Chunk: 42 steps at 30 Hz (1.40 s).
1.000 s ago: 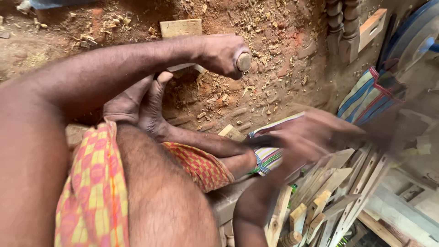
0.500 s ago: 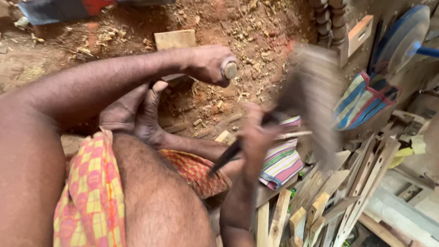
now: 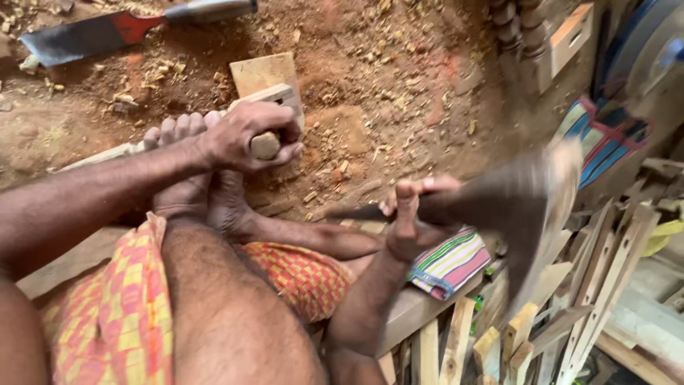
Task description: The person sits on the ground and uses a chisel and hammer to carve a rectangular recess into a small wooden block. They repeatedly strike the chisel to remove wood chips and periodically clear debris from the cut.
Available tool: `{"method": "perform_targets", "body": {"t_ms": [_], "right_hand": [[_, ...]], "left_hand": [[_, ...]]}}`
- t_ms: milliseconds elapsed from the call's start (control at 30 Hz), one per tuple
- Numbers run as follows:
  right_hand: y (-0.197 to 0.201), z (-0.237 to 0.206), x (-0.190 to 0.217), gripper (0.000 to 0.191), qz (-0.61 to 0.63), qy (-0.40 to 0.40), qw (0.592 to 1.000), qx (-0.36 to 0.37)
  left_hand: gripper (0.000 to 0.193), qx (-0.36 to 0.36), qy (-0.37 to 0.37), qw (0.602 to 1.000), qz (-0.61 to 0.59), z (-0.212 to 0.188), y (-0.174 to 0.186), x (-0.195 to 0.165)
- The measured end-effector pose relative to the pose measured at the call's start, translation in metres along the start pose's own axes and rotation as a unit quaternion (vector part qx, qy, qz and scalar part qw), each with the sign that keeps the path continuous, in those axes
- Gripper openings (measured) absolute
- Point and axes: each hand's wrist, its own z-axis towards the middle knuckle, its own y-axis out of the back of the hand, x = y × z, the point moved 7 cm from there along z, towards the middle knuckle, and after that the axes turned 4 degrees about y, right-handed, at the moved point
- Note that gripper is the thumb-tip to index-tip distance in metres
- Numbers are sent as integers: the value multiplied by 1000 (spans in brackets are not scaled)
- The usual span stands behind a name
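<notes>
Swung lower since before, the blurred adze (image 3: pixel 531 214), gripped by the right hand (image 3: pixel 413 214), crosses open dirt floor (image 3: pixel 399 78). Left hand (image 3: pixel 246 135) clasps a wooden peg (image 3: pixel 265 145) against the wood block's (image 3: pixel 274 93) edge.

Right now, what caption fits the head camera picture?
Left hand grips a wooden-handled chisel on a wood strip; right hand holds an adze.

Pale raw wood piece (image 3: pixel 267 89), dull dark metal adze blade (image 3: pixel 527 214), rough reddish dirt ground (image 3: pixel 399 78).
</notes>
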Motion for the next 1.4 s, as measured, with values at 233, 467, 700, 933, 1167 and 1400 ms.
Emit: {"method": "perform_targets", "body": {"t_ms": [233,467,700,933,1167,1400], "right_hand": [[6,-21,-65,30,160,44,986,-15],[31,-43,-38,25,90,111,988,-64],[34,-44,-39,26,105,116,980,-124],[38,-43,-46,26,109,97,979,-144],[33,-39,-47,22,130,102,976,-144],[17,-34,-37,24,73,111,988,-75]], "left_hand": [[20,67,72,995,34,66,-25,-10],[38,57,-45,995,62,78,19,-94],[42,175,225,946,157,120,-63,8],[24,296,246,890,243,150,-85,17],[35,200,99,972,76,147,-71,-4],[28,264,239,922,150,171,-77,18]]}}
